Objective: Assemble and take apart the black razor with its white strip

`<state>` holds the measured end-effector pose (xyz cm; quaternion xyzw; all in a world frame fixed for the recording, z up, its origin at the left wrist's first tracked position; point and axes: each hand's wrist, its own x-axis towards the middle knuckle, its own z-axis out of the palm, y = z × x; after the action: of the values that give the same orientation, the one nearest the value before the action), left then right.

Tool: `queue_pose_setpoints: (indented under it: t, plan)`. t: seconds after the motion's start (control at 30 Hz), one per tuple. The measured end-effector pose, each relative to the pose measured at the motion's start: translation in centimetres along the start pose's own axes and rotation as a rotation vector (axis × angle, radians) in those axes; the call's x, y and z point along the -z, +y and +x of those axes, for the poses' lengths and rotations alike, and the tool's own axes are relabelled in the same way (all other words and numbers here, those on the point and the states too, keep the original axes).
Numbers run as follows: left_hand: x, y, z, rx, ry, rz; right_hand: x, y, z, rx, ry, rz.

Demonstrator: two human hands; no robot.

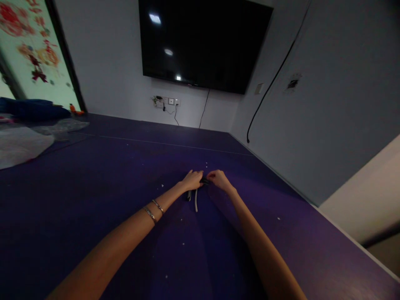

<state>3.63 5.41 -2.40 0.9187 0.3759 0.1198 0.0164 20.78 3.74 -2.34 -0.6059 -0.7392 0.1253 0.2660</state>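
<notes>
In the middle of a purple surface my two hands are close together over a small dark object, whose kind I cannot make out. My left hand is closed over its left side, fingers curled down. At its right end my right hand has thumb and fingers pinched together; what lies between them is too small to tell. A short pale-grey strip, like a piece of cable, sticks out toward me from beneath the left hand. Beside it lies a slim black-and-grey piece, partly hidden by that hand.
Small white scraps are scattered over the surface. Clear plastic sheeting and dark blue cloth lie at far left. A television hangs on the wall above sockets. A black cable dangles at the right wall.
</notes>
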Motion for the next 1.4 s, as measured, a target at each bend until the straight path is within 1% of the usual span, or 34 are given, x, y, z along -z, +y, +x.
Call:
queue_pose_setpoints:
  t: [0.1, 0.37, 0.6, 0.73, 0.83, 0.9, 1.0, 1.07, 1.13, 1.2, 1.33, 1.4]
  plan:
    - [-0.1, 0.0, 0.0, 0.013, 0.001, 0.008, -0.1, 0.2, 0.1, 0.018, 0.017, -0.004]
    - [-0.2, 0.1, -0.1, 0.007, 0.024, 0.011, -0.6, 0.1, 0.0, 0.012, 0.010, -0.039]
    - [-0.2, 0.2, -0.2, 0.008, 0.025, 0.010, -1.0, 0.3, 0.1, -0.013, -0.005, -0.132]
    - [-0.3, 0.1, -0.2, 0.007, 0.018, 0.025, -0.8, 0.2, 0.0, 0.002, 0.018, -0.177]
    - [-0.3, 0.4, -0.3, -0.003, 0.031, 0.046, -0.2, 0.2, -0.1, 0.013, 0.046, -0.171]
    - [0.0, 0.8, -0.5, -0.013, 0.054, 0.064, 0.2, 0.4, -0.1, 0.021, 0.048, -0.137]
    - [1.1, 1.4, -1.2, -0.009, 0.119, 0.105, 0.8, 0.7, 0.0, 0.019, 0.041, -0.086]
    - [2.1, 1.7, -2.1, 0.055, 0.179, 0.128, 1.1, 0.8, 0.1, 0.005, 0.032, -0.068]
    - [3.1, 1.7, -3.2, 0.158, 0.214, 0.135, 1.4, 0.8, 0.1, -0.003, 0.014, -0.055]
    - [3.7, 1.6, -4.4, 0.238, 0.177, 0.122, 1.7, 0.5, 0.1, 0.003, -0.004, -0.040]
    - [3.8, 1.5, -6.5, 0.356, -0.033, 0.086, 2.2, -1.2, -0.1, 0.048, -0.036, -0.017]
    - [3.6, 1.7, -7.0, 0.400, -0.089, 0.079, 2.4, -2.4, -0.4, 0.072, -0.061, -0.020]
